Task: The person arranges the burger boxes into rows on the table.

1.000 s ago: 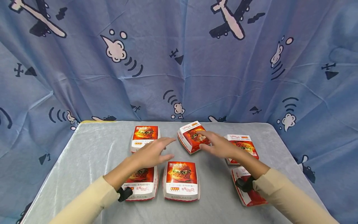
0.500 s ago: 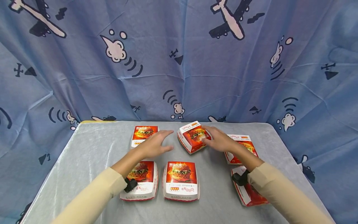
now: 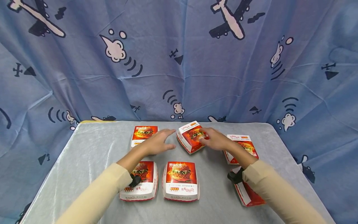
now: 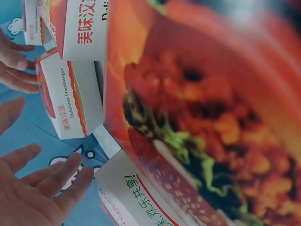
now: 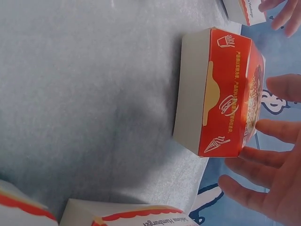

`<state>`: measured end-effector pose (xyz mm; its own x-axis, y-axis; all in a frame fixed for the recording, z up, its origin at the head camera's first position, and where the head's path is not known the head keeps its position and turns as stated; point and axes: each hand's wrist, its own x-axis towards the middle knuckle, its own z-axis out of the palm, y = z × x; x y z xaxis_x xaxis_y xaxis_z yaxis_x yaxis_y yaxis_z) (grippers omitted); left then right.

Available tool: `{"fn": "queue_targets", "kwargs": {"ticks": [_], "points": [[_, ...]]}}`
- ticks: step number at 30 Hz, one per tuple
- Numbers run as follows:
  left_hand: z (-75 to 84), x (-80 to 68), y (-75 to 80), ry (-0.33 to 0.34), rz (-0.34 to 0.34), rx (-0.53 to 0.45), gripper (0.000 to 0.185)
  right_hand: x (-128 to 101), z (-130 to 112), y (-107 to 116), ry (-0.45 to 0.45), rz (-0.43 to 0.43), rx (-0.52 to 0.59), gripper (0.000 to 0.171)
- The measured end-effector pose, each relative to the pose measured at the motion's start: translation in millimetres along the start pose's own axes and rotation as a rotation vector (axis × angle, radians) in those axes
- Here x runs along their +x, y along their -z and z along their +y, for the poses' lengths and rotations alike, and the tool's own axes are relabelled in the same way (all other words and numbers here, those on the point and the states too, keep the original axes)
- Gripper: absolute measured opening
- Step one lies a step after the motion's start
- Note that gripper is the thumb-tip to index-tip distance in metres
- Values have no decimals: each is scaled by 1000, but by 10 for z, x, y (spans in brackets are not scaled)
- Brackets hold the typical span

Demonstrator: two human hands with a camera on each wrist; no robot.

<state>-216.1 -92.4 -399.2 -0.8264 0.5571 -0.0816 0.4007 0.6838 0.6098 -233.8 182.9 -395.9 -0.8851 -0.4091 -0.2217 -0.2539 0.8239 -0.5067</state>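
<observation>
Head view. I see six burger boxes on a grey-covered table (image 3: 84, 149) before a blue aeroplane-print curtain (image 3: 179, 62). The right hand (image 3: 215, 139) rests on the tilted box (image 3: 191, 137) at the rear centre, fingers loosely extended over its lid and right edge; I cannot tell whether they press or only touch. The left hand (image 3: 158, 143) is spread, fingers straight, just left of that box and apart from it, with the thumb towards the table. It lies in front of the rear-left box (image 3: 144, 133). The left forearm crosses the front-left box (image 3: 139, 183); the front-centre box (image 3: 181, 180) lies uncovered beside it. The right forearm passes over the right-hand box (image 3: 246, 146) and the front-right box (image 3: 247, 193).

Left wrist view. I see the left hand (image 4: 33, 188) at lower left, fingers straight and holding nothing. A burger print, blurred and very close, fills most of the frame. The tilted box (image 4: 70, 99) stands beyond the fingers, with the fingertips of the right hand (image 4: 14, 61) at its far side.

Right wrist view. I see the tilted box (image 5: 221, 94) on the grey cloth, its red side facing the camera. The right hand (image 5: 273, 165) is open beside it, fingertips at the lid's edge.
</observation>
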Motion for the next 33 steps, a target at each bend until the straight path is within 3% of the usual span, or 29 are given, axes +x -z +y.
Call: {"fn": "queue_targets", "kwargs": {"ticks": [22, 33], "points": [[54, 28, -30, 44, -82, 24, 68, 65, -104, -87, 112, -39, 33, 56], [42, 22, -56, -13, -83, 26, 60, 72, -99, -138, 174, -45, 61, 56]]}}
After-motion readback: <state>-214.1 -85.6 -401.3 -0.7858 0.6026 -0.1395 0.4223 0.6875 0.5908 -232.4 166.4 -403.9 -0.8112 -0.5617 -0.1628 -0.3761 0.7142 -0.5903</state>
